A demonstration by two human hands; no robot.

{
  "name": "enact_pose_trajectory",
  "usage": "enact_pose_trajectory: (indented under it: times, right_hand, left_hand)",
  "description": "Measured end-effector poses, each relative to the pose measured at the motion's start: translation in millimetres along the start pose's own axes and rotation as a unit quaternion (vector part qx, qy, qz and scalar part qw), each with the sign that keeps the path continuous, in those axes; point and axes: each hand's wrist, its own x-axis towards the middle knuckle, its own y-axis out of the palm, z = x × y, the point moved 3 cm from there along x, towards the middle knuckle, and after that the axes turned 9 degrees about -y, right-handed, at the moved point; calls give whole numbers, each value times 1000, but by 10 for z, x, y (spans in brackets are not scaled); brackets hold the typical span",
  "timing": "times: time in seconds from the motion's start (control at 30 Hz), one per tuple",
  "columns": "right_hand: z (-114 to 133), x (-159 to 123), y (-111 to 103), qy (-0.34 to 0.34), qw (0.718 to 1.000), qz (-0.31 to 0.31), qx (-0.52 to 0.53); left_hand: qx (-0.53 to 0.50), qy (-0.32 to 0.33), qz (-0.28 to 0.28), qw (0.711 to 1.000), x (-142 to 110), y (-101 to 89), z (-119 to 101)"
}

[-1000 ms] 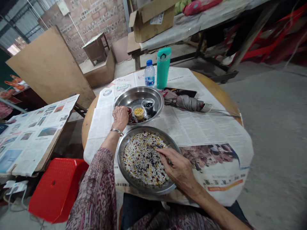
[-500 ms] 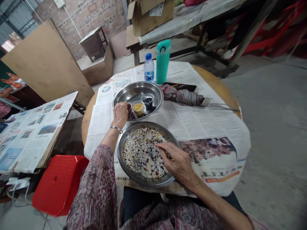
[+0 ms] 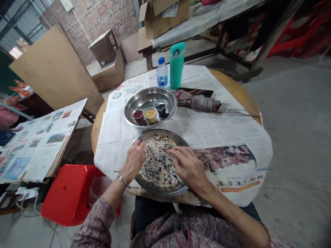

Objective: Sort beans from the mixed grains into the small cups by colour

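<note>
A round steel pan (image 3: 184,190) nearest my lap holds mixed grains (image 3: 159,163), white with dark, red and yellow pieces. My left hand (image 3: 133,159), with a silver bangle on its wrist, is over the pan's left side, fingers curled together and their tips hidden. From the right, my right hand (image 3: 190,168) reaches in, fingertips pinched at the surface of the grains; whatever is between them is too small to name. Behind sits a second steel basin (image 3: 139,98) with a cup of red beans (image 3: 138,116), a cup of yellow beans (image 3: 150,116) and a cup of black beans (image 3: 160,109).
Newspaper (image 3: 108,137) covers the round table. Beyond the basin stand a water bottle (image 3: 162,73) and a teal flask (image 3: 177,65), with a folded grey umbrella (image 3: 201,103) and a dark phone (image 3: 203,92) nearby. A red stool (image 3: 68,193) is at the lower left.
My left hand has come back from the cup of red beans to the left side of the near pan. My right hand has stayed at the grains.
</note>
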Motion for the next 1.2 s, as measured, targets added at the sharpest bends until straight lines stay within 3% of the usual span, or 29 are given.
enact_pose_trajectory:
  times: [0.13, 0.3, 0.43, 0.57, 0.7, 0.8, 0.93, 1.07, 1.2]
  right_hand:
    - [10, -1, 17, -13, 1000, 16, -10]
    - [18, -12, 0, -23, 1000, 13, -1]
    - [13, -21, -6, -13, 1000, 5, 9]
    - [8, -31, -1, -12, 1000, 4, 20]
    - [-4, -28, -16, -16, 999, -23, 19]
    - [-9, -18, -28, -15, 999, -39, 10]
    - [-1, -9, -32, -10, 999, -38, 14]
    - [9, -13, -36, -13, 999, -35, 19]
    - [11, -16, -34, -13, 999, -28, 19]
  left_hand:
    - [-20, -34, 27, 999, -205, 202, -104]
    - [-66, 27, 73, 995, -514, 209, -500]
    - [-82, 86, 124, 985, -704, 212, -667]
    - [-55, 186, 133, 972, -608, 266, -703]
    - [9, 242, 74, 968, -219, 289, -687]
    - [31, 210, 31, 977, 84, 243, -610]
    - [59, 118, 43, 990, 221, 162, -386]
    - [68, 13, 68, 995, 7, 58, -163]
    - [37, -27, 107, 993, -392, -43, -145]
